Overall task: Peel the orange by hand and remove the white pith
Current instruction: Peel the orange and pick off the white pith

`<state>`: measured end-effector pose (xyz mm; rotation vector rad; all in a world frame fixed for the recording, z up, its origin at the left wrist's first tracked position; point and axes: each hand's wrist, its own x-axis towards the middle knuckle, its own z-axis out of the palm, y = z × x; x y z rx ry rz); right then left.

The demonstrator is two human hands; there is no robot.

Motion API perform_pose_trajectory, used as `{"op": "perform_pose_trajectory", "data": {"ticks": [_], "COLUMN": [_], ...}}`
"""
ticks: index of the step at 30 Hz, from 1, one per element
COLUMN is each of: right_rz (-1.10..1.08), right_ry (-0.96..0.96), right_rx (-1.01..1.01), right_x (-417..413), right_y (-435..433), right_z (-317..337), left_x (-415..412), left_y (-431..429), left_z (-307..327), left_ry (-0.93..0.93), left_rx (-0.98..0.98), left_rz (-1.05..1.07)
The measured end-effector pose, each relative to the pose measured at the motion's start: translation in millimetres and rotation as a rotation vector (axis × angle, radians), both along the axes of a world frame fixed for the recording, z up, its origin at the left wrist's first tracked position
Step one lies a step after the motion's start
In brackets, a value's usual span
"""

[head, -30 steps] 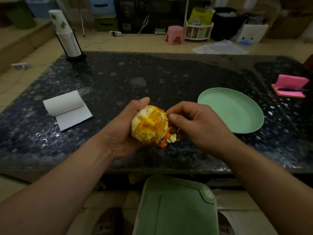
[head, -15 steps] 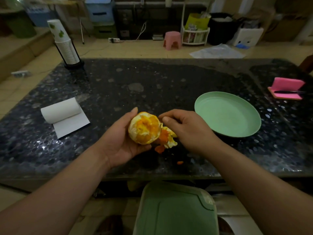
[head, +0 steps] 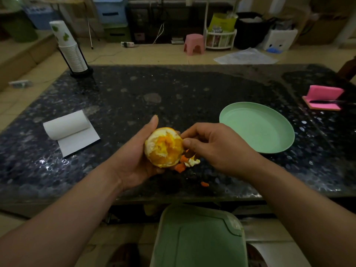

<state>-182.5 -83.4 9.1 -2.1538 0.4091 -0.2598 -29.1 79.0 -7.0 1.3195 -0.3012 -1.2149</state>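
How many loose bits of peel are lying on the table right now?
1: a small peel scrap on the table near its front edge, below the right hand. The hanging peel is at the orange, under that hand; more may be hidden underneath.

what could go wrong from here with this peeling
1. The dangling orange peel strip the right hand pinches may drop onto the dark speckled stone table, where a small peel scrap already lies, missing the round green plate.
2. The left hand grips the half-peeled orange; squeezing its exposed flesh may squirt juice.
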Motion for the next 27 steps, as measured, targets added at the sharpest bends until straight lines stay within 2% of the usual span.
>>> {"op": "perform_pose_trajectory", "data": {"ticks": [6,13,21,27], "right_rz": [-0.032,-0.076,-0.084,-0.067], "right_ry": [-0.013,-0.001,-0.040,0.036], "right_rx": [-0.025,0.109,0.185,0.108], "right_x": [0.1,0.6,0.5,1.9], "right_y": [6.1,8.5,11.5,13.4], "right_z": [1.8,8.3,8.9,10.4], "left_x": [-4.2,-9.9,-10.2,-14.9], "left_y": [-1.4,-4.6,-1.6,0.0], "left_z": [-1.1,6.0,9.7,11.7], "left_ry": [-0.077,-0.162,-0.165,-0.228], "left_rx": [0.024,-0.030,-0.079,-0.075], "left_rz": [0.039,0.049,0.059,0.036]}}
